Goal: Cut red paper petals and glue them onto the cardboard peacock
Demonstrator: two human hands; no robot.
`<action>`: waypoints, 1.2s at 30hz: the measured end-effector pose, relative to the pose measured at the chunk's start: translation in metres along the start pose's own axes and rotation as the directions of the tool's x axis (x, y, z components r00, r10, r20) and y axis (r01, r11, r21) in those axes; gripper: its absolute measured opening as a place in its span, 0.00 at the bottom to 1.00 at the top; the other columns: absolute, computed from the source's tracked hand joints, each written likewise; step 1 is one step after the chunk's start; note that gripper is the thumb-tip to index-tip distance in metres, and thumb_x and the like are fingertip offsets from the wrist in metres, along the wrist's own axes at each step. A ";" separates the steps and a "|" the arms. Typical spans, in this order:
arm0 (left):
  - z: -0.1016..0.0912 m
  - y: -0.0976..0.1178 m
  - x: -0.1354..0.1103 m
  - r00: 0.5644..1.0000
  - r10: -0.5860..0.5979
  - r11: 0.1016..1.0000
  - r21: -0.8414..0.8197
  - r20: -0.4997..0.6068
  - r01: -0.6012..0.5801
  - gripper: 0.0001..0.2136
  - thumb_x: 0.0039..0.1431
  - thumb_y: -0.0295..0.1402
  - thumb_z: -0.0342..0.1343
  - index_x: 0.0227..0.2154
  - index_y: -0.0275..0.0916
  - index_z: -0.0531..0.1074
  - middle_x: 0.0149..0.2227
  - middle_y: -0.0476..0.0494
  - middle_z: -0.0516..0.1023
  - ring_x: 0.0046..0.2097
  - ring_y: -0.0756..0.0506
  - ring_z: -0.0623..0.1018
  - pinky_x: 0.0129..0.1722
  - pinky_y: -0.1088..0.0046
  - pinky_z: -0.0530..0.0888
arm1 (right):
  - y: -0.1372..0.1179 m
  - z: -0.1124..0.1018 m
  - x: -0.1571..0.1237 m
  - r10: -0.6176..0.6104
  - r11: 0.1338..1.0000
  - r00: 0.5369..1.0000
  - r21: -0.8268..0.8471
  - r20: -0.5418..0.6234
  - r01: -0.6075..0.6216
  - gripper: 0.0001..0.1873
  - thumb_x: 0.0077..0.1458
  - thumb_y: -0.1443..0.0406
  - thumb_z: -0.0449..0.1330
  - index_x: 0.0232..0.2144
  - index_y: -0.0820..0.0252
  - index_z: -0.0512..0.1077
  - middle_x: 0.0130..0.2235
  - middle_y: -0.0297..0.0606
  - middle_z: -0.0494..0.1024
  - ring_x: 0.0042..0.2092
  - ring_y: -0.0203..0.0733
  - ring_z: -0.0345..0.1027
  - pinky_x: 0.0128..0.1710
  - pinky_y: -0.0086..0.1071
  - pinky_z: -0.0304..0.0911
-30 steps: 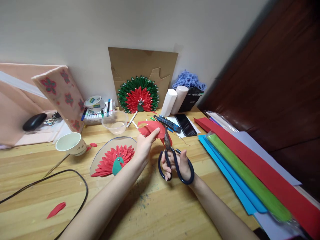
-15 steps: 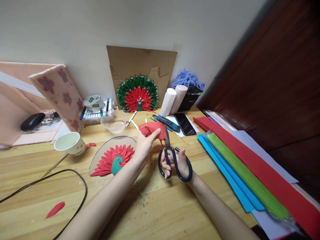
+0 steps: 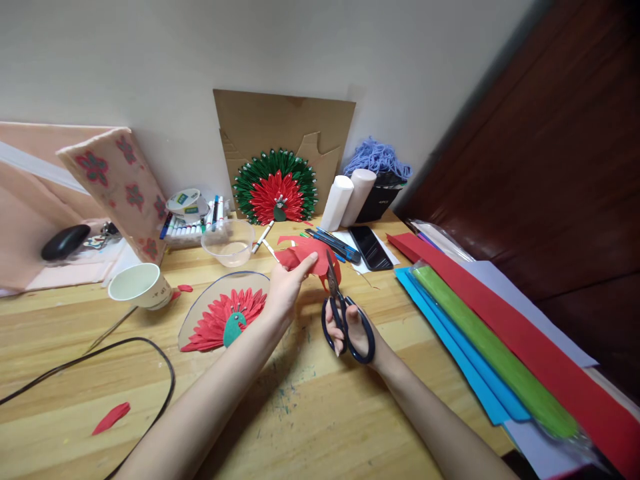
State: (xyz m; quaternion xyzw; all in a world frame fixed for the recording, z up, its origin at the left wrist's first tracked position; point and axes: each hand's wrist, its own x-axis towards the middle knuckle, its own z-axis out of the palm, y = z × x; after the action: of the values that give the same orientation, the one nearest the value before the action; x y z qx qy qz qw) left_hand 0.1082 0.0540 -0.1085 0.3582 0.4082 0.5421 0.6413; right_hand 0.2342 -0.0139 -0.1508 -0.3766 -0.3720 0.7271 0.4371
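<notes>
My left hand (image 3: 285, 293) pinches a piece of red paper (image 3: 313, 257) and holds it above the wooden table (image 3: 300, 413). My right hand (image 3: 350, 330) grips dark blue scissors (image 3: 345, 320); their blades point up into the red paper's right edge. To the left of my left hand, a half-round card with a red-petalled peacock (image 3: 225, 319) lies flat on the table.
A finished red and green peacock fan (image 3: 276, 189) leans on cardboard at the wall. Nearby are a clear bowl (image 3: 229, 243), paper cup (image 3: 140, 287), markers (image 3: 193, 223), phone (image 3: 370, 248), white rolls (image 3: 349, 199) and black cable (image 3: 125, 360). Coloured paper sheets (image 3: 490, 340) lie at right.
The scissor handles have come closer together and the blades have gone further into the red paper. My right hand has moved slightly up; the paper has turned a little in my left hand.
</notes>
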 end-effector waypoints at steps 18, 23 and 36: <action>-0.002 0.017 0.003 0.996 -0.040 0.985 -0.173 -0.078 0.026 0.15 0.34 0.35 0.69 0.26 0.34 0.74 0.25 0.50 0.75 0.26 0.55 0.72 0.29 0.80 0.67 | -0.005 0.010 -0.007 -0.092 0.973 0.995 -0.214 -0.047 0.080 0.37 0.31 0.33 0.55 0.25 0.60 0.61 0.14 0.22 0.59 0.12 0.27 0.53 0.10 0.22 0.53; -0.005 0.018 0.005 0.996 0.020 0.992 -0.122 -0.087 -0.030 0.13 0.39 0.36 0.67 0.27 0.34 0.75 0.26 0.50 0.76 0.26 0.55 0.72 0.30 0.80 0.68 | -0.004 0.011 -0.009 -0.078 0.963 0.997 -0.259 -0.013 0.072 0.38 0.31 0.32 0.54 0.25 0.60 0.60 0.14 0.22 0.58 0.12 0.26 0.52 0.10 0.21 0.53; -0.010 0.022 0.006 0.936 0.340 0.924 0.219 -0.095 -0.314 0.11 0.49 0.38 0.61 0.28 0.33 0.74 0.28 0.46 0.78 0.30 0.51 0.74 0.32 0.76 0.69 | 0.009 0.005 -0.009 -0.052 0.978 0.988 -0.191 0.146 0.080 0.39 0.33 0.31 0.50 0.28 0.61 0.62 0.16 0.23 0.59 0.14 0.27 0.54 0.12 0.22 0.56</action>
State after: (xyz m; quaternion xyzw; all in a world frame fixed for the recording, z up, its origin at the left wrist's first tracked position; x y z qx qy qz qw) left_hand 0.0911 0.0639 -0.0936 0.4478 0.4363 0.6200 0.4741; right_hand 0.2295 -0.0264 -0.1545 -0.3534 -0.4841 0.6965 0.3946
